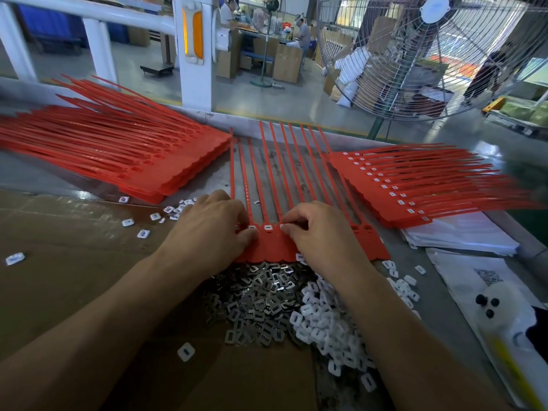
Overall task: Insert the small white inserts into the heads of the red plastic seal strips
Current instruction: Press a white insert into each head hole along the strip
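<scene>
I take the joined sheet of red seal strips [278,244] lying flat in the middle of the surface [192,176] as my landmark. Its tails run away from me; I count about ten, though motion blur makes the exact number uncertain. Along its row of heads I see two white inserts [267,227] already seated side by side, between my two hands.

My left hand [213,223] rests on the left end of this sheet, fingers [249,234] curled down onto the heads; I cannot tell whether they hold an insert. My right hand [320,229] rests on the sheet just right of the seated inserts, its fingertips bent and pinched together at a head, with something small and white showing at their tips.

Just nearer to me than the sheet lie two heaps, touching: one of grey metal clips [261,298] on the left and one of loose white inserts [323,318] on the right, too many to count. More inserts are scattered left of the sheet on a brown cardboard sheet [74,262].

Left of the landmark, and farther back, lies one stack of unfilled red strips [118,152]. Right of it lies one stack of filled red strips [415,185], with about fourteen white inserts showing on the top sheet.
</scene>
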A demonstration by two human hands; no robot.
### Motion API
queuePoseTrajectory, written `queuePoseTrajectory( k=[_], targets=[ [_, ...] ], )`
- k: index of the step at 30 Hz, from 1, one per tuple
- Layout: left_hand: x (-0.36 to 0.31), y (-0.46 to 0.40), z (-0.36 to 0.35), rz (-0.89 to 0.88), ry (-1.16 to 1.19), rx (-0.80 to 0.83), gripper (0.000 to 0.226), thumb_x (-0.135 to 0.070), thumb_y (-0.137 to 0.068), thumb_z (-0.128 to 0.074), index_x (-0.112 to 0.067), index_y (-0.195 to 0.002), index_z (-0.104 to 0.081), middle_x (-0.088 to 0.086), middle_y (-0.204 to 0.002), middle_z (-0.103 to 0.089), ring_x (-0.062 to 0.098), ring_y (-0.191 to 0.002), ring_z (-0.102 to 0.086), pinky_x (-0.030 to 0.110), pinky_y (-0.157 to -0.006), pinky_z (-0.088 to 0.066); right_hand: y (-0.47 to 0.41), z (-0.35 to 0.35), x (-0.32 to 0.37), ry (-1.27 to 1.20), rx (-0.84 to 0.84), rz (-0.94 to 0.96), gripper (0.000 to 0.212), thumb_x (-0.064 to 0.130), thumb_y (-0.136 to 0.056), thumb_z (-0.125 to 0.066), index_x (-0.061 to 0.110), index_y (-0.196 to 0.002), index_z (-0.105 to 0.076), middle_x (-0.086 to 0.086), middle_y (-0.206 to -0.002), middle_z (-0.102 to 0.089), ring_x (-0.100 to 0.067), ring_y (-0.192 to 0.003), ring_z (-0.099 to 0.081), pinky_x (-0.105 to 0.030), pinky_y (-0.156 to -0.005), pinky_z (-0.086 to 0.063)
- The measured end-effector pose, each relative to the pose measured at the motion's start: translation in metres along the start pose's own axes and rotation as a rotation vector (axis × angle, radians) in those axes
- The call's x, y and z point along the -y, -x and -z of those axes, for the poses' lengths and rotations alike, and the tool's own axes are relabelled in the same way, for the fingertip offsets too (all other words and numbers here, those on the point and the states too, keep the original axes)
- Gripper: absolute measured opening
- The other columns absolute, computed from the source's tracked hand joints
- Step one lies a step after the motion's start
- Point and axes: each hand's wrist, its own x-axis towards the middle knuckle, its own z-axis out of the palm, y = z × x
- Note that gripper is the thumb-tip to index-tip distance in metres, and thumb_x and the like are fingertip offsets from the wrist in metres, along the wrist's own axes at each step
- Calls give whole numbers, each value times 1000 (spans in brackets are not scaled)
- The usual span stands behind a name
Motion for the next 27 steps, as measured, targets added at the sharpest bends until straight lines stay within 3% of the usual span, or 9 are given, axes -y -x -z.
queuePoseTrajectory(
  k=[4, 12, 20, 27],
  targets=[
    [-1, -1, 0, 1, -1, -4, 29, -53, -89, -63, -33, -109, -68, -5, -121, -55, 18, -118, -50, 40, -103, -41, -2, -1, -1, -53, 4, -44, 6, 28, -94, -74, 27, -100, -76, 15, -97, -69, 0, -89, -63, -24, -79, -51],
    [0, 0, 0, 3, 5, -2, 28, -53, -90, -64, -33, -108, -68, -6, -120, -55, 17, -118, -50, 39, -103, -41, 0, 3, -1, -80, 36, -49, 4, 31, -94, -73, 30, -92, -70, 15, -90, -67, -1, -84, -62, -26, -76, -52],
    [-1, 0, 0, 6, 3, 0, 29, -53, -89, -64, -32, -108, -68, -5, -120, -55, 18, -119, -49, 40, -104, -40, 1, 7, -3, -87, 46, -11, 5, 31, -94, -73, 30, -89, -71, 17, -87, -68, 4, -82, -61, -14, -67, -43],
    [-1, 1, 1, 9, 14, 5, 28, -54, -90, -64, -32, -108, -68, -6, -118, -54, 17, -118, -49, 41, -104, -41, -1, 6, -4, -90, 65, -15, 8, 30, -93, -75, 31, -88, -69, 16, -84, -68, 2, -79, -62, -18, -68, -46]
  ],
)
